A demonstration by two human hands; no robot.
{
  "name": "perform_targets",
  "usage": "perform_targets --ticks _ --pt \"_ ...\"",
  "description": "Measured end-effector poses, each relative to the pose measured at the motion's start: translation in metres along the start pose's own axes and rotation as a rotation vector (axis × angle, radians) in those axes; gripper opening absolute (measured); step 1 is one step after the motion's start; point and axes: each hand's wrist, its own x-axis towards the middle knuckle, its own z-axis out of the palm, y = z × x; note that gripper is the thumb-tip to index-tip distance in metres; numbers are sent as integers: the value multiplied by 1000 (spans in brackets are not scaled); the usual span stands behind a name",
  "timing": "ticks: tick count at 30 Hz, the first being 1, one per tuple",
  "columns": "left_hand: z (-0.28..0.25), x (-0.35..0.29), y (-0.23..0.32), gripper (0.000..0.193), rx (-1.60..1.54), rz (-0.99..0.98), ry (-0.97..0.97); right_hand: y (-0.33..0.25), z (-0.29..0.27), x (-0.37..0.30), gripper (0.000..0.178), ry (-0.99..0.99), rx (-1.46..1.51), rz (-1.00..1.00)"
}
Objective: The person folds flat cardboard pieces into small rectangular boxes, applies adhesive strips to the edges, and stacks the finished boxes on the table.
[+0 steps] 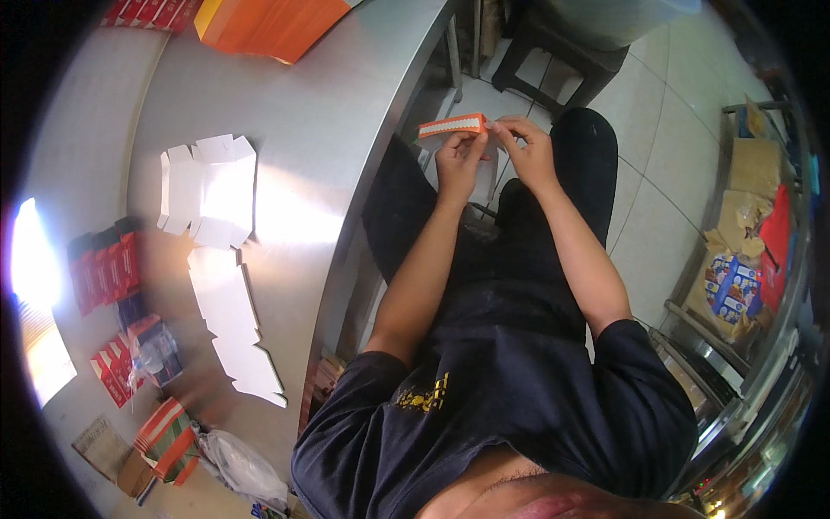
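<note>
Probably light, narrow orange-and-white cardboard carton [451, 126] may crease; grip edges. Left hand [458, 166], right hand [531, 156]: fingers pinch its right end.

- A bare metal table [311, 130] spans seven to eleven o'clock, shiny, with a bright glare patch at nine.
- White flattened carton blanks with flaps [183, 186] lie on it toward ten o'clock.
- A long stack of white die-cut card [226, 303] lies between eight and nine, one end just beside those blanks.
- An orange stack [268, 30] sits at eleven.
- Pale floor tiles [648, 164] show at two; a dark stool [596, 66] stands on them at one.
</note>
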Motion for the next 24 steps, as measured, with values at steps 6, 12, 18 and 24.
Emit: perform_targets --ticks 6,12,18,24 --pt "-2 0 1 20 113 47 8 8 -3 6 16 -94 -27 9" --pt "-7 2 -4 19 209 54 13 4 -4 6 17 -128 -177 -52" --pt "-8 5 -5 17 -86 -58 70 0 -3 5 17 -120 -186 -52" --pt "-12 4 -9 21 238 -48 15 1 -12 4 18 -192 -251 30"
